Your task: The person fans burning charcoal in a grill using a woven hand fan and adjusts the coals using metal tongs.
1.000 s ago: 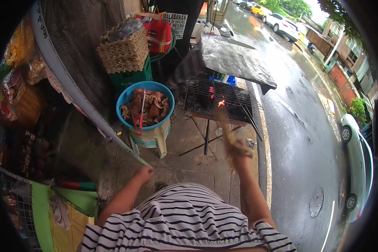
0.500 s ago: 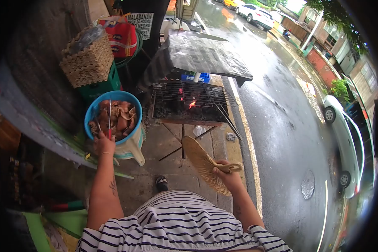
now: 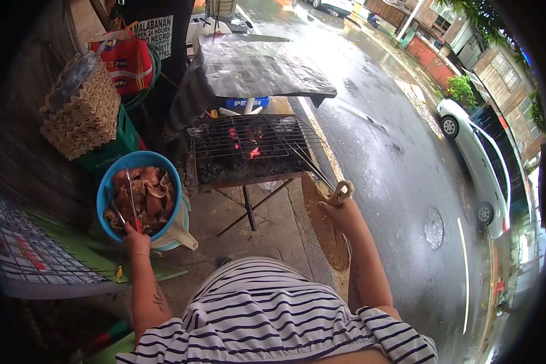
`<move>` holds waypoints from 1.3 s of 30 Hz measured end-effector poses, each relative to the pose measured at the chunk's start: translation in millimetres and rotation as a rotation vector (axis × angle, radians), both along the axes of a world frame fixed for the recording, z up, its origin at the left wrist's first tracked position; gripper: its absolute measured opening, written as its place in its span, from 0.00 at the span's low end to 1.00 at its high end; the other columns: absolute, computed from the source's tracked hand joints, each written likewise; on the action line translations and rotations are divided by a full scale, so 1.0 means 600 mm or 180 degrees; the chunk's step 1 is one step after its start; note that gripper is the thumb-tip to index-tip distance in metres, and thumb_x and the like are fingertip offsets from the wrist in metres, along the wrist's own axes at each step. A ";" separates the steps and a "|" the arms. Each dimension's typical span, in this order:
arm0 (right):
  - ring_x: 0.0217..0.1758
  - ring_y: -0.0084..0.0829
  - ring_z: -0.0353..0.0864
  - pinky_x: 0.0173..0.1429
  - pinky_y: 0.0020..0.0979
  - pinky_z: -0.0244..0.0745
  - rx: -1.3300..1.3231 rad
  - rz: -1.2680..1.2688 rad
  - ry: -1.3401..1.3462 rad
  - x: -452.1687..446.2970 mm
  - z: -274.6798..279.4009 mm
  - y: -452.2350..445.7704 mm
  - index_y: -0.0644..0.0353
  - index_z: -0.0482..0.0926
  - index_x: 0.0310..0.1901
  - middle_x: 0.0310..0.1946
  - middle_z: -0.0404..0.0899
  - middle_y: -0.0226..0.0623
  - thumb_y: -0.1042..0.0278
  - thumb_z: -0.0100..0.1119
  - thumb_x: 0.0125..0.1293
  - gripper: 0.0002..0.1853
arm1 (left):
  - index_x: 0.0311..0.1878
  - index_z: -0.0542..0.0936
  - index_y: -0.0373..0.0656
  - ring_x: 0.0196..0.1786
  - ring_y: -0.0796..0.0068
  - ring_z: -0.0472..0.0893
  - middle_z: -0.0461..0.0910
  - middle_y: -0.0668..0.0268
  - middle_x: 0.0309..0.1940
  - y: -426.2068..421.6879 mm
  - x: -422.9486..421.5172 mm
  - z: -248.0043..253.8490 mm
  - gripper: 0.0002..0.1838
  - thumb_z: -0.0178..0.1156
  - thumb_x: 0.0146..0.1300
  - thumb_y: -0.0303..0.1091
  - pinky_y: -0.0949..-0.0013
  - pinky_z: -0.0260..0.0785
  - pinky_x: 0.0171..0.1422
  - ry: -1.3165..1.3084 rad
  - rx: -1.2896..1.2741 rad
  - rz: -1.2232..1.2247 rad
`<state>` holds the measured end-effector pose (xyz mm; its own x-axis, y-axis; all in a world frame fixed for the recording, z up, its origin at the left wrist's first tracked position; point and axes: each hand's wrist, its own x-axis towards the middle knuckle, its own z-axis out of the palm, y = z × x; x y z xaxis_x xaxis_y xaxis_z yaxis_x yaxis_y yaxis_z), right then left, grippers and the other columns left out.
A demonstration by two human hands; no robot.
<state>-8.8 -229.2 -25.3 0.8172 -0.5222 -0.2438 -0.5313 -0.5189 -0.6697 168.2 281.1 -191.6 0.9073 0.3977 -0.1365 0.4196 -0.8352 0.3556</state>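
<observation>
My left hand (image 3: 137,240) is closed on the red grip of metal tongs (image 3: 131,197), whose two arms are spread over the meat. Raw-looking, marinated meat slices (image 3: 155,188) fill a blue basin (image 3: 105,179), which rests on a pale container. My right hand (image 3: 341,213) grips a woven hand fan (image 3: 321,227) by its looped handle, and the fan hangs almost edge-on beside the grill's right front corner. Ahead, a charcoal grill (image 3: 249,176) stands on crossed legs with a wire rack (image 3: 273,130) on top. Glowing coals (image 3: 254,153) show through the rack, and no meat lies on it.
A dark metal sheet (image 3: 255,67) slopes over the grill's back, near a blue Pepsi crate (image 3: 247,102). Stacked egg trays (image 3: 82,115) sit on a green crate (image 3: 112,145) at left. To the right runs a wet street (image 3: 394,182) with a parked white car (image 3: 476,161).
The fan has swung right and turned edge-on, towards the grill's right front corner. My left hand stays at the basin with the tongs. The view has shifted, moving the scene leftward.
</observation>
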 end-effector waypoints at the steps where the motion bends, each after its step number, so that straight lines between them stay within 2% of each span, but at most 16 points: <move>1: 0.37 0.27 0.79 0.43 0.32 0.72 -0.0138 0.0084 -0.0091 0.016 -0.015 -0.015 0.66 0.78 0.40 0.30 0.81 0.37 0.57 0.69 0.57 0.20 | 0.70 0.53 0.44 0.52 0.39 0.74 0.70 0.35 0.52 0.005 0.005 -0.008 0.39 0.55 0.54 0.25 0.51 0.68 0.58 -0.0088 -0.0072 0.0011; 4: 0.31 0.35 0.81 0.38 0.36 0.73 -0.0069 -0.0169 -0.0188 0.065 -0.026 -0.041 0.65 0.81 0.33 0.28 0.82 0.43 0.55 0.68 0.55 0.18 | 0.71 0.53 0.45 0.50 0.39 0.75 0.71 0.35 0.50 -0.012 -0.005 0.031 0.39 0.57 0.55 0.26 0.50 0.68 0.56 0.0006 -0.0034 0.0040; 7: 0.29 0.27 0.79 0.35 0.32 0.73 0.0089 -0.0211 -0.0486 0.111 -0.064 -0.084 0.68 0.80 0.33 0.27 0.81 0.37 0.61 0.68 0.57 0.16 | 0.71 0.53 0.47 0.50 0.39 0.75 0.69 0.35 0.52 -0.040 -0.029 0.072 0.39 0.58 0.56 0.26 0.49 0.69 0.55 -0.0068 -0.0032 0.0149; 10: 0.28 0.26 0.79 0.34 0.31 0.73 0.0110 -0.0320 -0.0490 0.139 -0.054 -0.094 0.68 0.80 0.34 0.27 0.81 0.36 0.61 0.68 0.56 0.15 | 0.71 0.52 0.47 0.52 0.40 0.75 0.66 0.34 0.54 -0.076 -0.077 0.119 0.39 0.58 0.58 0.25 0.49 0.69 0.55 -0.0328 -0.0093 0.0169; 11: 0.28 0.26 0.79 0.34 0.31 0.73 0.0174 -0.0305 -0.0537 0.143 -0.058 -0.098 0.69 0.80 0.33 0.27 0.82 0.36 0.61 0.68 0.57 0.16 | 0.72 0.51 0.46 0.53 0.41 0.74 0.64 0.37 0.57 -0.074 -0.094 0.115 0.40 0.60 0.59 0.25 0.51 0.69 0.56 -0.0489 -0.0261 0.0021; 14: 0.28 0.26 0.79 0.34 0.30 0.73 0.0505 -0.0523 -0.0695 0.145 -0.048 -0.092 0.69 0.80 0.32 0.27 0.82 0.37 0.62 0.68 0.57 0.15 | 0.71 0.52 0.44 0.54 0.41 0.74 0.67 0.41 0.56 -0.095 -0.161 0.135 0.42 0.63 0.57 0.29 0.53 0.70 0.56 -0.1331 -0.0283 -0.0868; 17: 0.29 0.26 0.79 0.35 0.29 0.73 0.0691 -0.0596 -0.0894 0.147 -0.060 -0.100 0.68 0.80 0.34 0.28 0.81 0.36 0.64 0.67 0.58 0.13 | 0.70 0.55 0.40 0.53 0.42 0.75 0.72 0.44 0.53 -0.132 -0.207 0.167 0.41 0.65 0.56 0.35 0.53 0.70 0.56 -0.0424 -0.0546 -0.1089; 20: 0.30 0.26 0.79 0.36 0.30 0.72 0.0834 -0.0599 -0.1127 0.154 -0.052 -0.100 0.68 0.80 0.34 0.29 0.81 0.37 0.62 0.68 0.58 0.15 | 0.62 0.65 0.36 0.50 0.44 0.77 0.76 0.44 0.47 -0.183 -0.207 0.169 0.33 0.64 0.56 0.39 0.53 0.71 0.53 -0.0104 -0.1139 -0.1438; 23: 0.30 0.26 0.78 0.37 0.31 0.72 0.0875 -0.0508 -0.1180 0.166 -0.049 -0.108 0.68 0.80 0.35 0.29 0.81 0.38 0.60 0.68 0.58 0.16 | 0.52 0.71 0.34 0.47 0.45 0.78 0.78 0.45 0.43 -0.240 -0.162 0.161 0.25 0.63 0.57 0.40 0.53 0.71 0.51 0.0154 -0.1438 -0.1558; 26: 0.31 0.27 0.78 0.37 0.31 0.72 0.0874 -0.0489 -0.1226 0.174 -0.036 -0.106 0.69 0.80 0.35 0.29 0.81 0.38 0.61 0.67 0.58 0.16 | 0.45 0.72 0.34 0.45 0.45 0.79 0.79 0.45 0.39 -0.282 -0.115 0.142 0.21 0.63 0.57 0.41 0.52 0.71 0.48 0.0160 -0.1267 -0.1548; 29: 0.31 0.27 0.78 0.37 0.31 0.72 0.0874 -0.0494 -0.1215 0.178 -0.035 -0.105 0.69 0.80 0.35 0.30 0.81 0.38 0.61 0.67 0.58 0.16 | 0.51 0.71 0.34 0.47 0.45 0.79 0.79 0.43 0.42 -0.310 -0.080 0.133 0.26 0.63 0.57 0.43 0.54 0.71 0.50 0.0332 -0.1033 -0.1502; 33: 0.30 0.24 0.77 0.36 0.29 0.72 0.0910 -0.0498 -0.1242 0.174 -0.017 -0.094 0.66 0.79 0.34 0.28 0.81 0.34 0.62 0.67 0.59 0.13 | 0.50 0.72 0.34 0.46 0.44 0.79 0.79 0.43 0.40 -0.333 -0.052 0.113 0.25 0.63 0.57 0.44 0.54 0.71 0.50 0.0459 -0.1048 -0.1482; 39: 0.31 0.26 0.78 0.36 0.30 0.72 0.1065 -0.0507 -0.1223 0.176 -0.023 -0.104 0.68 0.80 0.34 0.30 0.81 0.37 0.62 0.68 0.58 0.15 | 0.47 0.72 0.35 0.44 0.45 0.80 0.80 0.44 0.37 -0.338 -0.034 0.088 0.23 0.64 0.56 0.43 0.53 0.71 0.48 0.0240 -0.0950 -0.1552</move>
<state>96.8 -291.3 -39.3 0.7974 -0.5920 -0.1170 -0.2700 -0.1766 -0.9465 147.9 78.1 -138.8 0.9595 -0.1297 -0.2500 0.0446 -0.8064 0.5896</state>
